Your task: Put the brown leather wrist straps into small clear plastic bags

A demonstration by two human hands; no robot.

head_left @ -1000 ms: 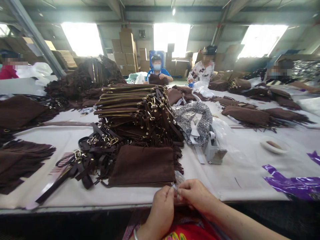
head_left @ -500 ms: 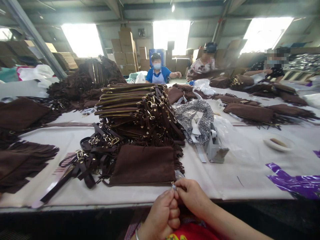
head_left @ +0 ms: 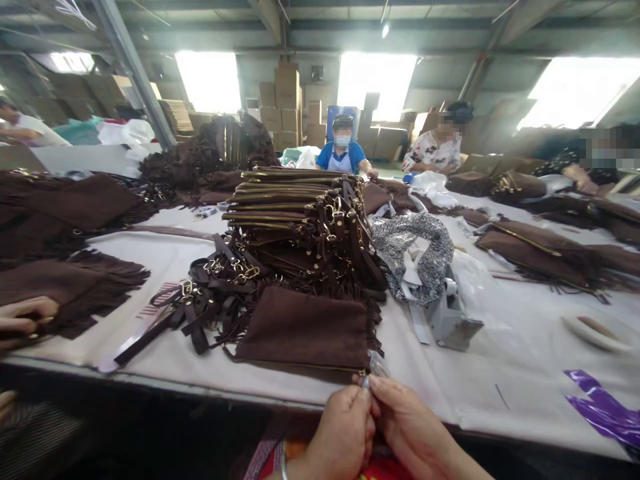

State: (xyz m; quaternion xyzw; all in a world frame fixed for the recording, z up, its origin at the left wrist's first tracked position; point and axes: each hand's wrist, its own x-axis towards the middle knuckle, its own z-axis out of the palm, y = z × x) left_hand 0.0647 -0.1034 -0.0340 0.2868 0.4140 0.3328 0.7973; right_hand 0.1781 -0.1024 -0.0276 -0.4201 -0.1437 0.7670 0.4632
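A dark brown fringed pouch [head_left: 305, 330] lies flat at the table's front edge, its zipper side towards me. At its near right corner, my left hand [head_left: 343, 423] is closed with thumb and forefinger pinched on the zipper pull. Beside it, touching, my right hand [head_left: 407, 413] pinches the same small pull. A bit of clear plastic [head_left: 379, 364] sticks up there; the fingers mostly hide the pull. Behind the pouch rises a stack of brown pouches [head_left: 275, 200] with gold zippers. Brown straps [head_left: 195, 317] with gold clasps lie to its left.
Right of the stack stand a grey tape dispenser [head_left: 455, 323] and a black-and-white patterned cloth [head_left: 415, 247]. Farther right lie a roll of tape [head_left: 597, 330] and purple plastic [head_left: 603, 413]. Another person's hand [head_left: 27, 320] rests by a fringed pouch at left. Co-workers sit across the table.
The camera view has turned left, so things appear farther right. Another person's hand has come into view at left. Both my hands keep their pinch at the pouch's corner.
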